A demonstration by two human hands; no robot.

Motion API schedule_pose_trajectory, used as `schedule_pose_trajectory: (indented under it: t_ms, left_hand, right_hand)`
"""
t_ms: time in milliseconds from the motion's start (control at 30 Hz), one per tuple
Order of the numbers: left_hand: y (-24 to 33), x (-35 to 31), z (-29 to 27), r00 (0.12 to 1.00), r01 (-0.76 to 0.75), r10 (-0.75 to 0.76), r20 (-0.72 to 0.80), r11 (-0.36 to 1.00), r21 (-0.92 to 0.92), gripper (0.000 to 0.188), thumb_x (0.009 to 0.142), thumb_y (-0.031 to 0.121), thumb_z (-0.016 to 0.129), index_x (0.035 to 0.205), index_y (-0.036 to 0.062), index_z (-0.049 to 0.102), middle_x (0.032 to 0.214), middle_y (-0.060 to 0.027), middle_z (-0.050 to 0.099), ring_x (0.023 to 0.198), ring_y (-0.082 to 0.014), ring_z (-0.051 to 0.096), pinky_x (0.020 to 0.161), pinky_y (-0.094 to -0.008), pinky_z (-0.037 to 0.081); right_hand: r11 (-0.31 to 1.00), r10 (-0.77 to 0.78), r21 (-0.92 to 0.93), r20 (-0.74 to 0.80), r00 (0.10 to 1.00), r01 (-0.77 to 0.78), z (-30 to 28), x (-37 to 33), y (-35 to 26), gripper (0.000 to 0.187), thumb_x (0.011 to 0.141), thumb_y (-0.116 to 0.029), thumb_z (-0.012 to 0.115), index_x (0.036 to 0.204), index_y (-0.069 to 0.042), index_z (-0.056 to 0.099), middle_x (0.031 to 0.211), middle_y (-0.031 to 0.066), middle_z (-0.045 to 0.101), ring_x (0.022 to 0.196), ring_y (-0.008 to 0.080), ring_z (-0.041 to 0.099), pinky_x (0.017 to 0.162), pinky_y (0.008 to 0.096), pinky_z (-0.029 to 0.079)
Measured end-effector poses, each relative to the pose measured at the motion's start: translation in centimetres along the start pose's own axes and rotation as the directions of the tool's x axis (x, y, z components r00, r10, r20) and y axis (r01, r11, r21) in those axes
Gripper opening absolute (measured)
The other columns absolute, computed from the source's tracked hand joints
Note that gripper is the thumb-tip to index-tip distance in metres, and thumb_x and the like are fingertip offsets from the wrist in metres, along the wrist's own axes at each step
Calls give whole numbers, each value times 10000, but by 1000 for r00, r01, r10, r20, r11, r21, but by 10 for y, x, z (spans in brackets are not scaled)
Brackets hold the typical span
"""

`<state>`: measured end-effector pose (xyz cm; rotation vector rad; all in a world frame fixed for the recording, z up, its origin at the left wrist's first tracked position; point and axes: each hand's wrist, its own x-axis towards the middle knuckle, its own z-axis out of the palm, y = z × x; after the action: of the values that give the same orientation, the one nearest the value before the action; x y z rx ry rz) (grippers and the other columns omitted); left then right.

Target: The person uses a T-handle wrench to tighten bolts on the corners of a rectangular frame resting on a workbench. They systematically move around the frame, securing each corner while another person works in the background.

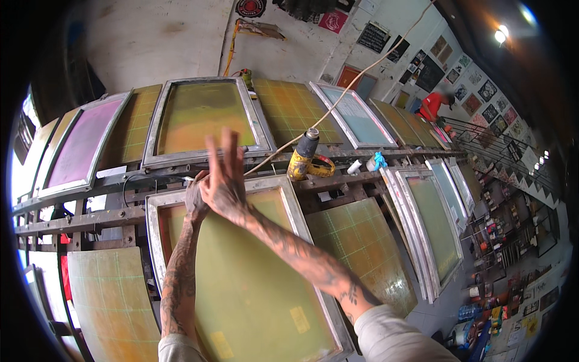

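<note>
- One large framed screen [253, 280] with yellow-green mesh lies directly before the person, on the near side of the rails, beneath both forearms. A dropped tool or a leaning elbow could dent or stretch the mesh.
- Two pale yellow patches [299, 320] sit toward its near end; a sleeve dragged across might catch an edge, if they are tape.
- The left hand [195, 196] is at the screen's far edge, fingers bent; I cannot tell whether it grips anything, since the right hand partly covers it. Anything small held there could slip onto the mesh.
- The right hand [225, 181] is raised with fingers spread wide, seemingly holding nothing, and blurred. With the wrists this close, one hand could knock the other.
- Just beyond, a metal rail [344, 183] runs crosswise; knuckles could strike it if a reach goes too low.
- To the right stands a yellow-and-black tool [300, 164], probably a heat gun. A swing of the right arm could topple it, and if hot, it might burn skin or scorch mesh.
- A pale cord [353, 84] slants down past that tool toward the hands; a snag could pull at whatever it feeds.
</note>
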<state>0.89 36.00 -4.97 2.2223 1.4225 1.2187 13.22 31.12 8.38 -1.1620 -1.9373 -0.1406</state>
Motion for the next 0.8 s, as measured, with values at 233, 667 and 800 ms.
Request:
schedule_pose_trajectory:
  t_ms: [233, 667, 800]
  left_hand:
    - [-38, -6, -24, 999, -19, 20, -45, 1000, 18, 452, 907, 262, 590, 1299, 37, 578, 1188, -211, 641, 1103, -405, 586, 918, -470, 453]
    - [-5, -6, -20, 998, 65, -65, -16, 998, -23, 358, 836, 265, 653, 1147, 90, 660, 1156, -125, 674, 998, -360, 640, 810, -450, 488]
    - [13, 6, -20, 992, 121, -125, -31, 987, -107, 329, 814, 266, 673, 1101, 106, 686, 1147, -98, 683, 966, -346, 656, 777, -444, 498]
  right_hand:
    - [81, 853, 662, 341, 396, -745, 59, 36, -47, 1187, 788, -427, 765, 1542, 89, 8, 1607, 305, 93, 1511, 374, 137, 1218, 441, 174]
    - [524, 560, 242, 624, 545, -817, 97, 22, 31, 508, 827, -109, 646, 1229, -42, 342, 1137, 178, 592, 1014, 232, 623, 824, 367, 525]
    - [830, 42, 257, 855, 516, -494, 89, 32, 68, 290, 759, -7, 551, 1037, -11, 635, 989, 158, 711, 954, 227, 667, 763, 356, 538]
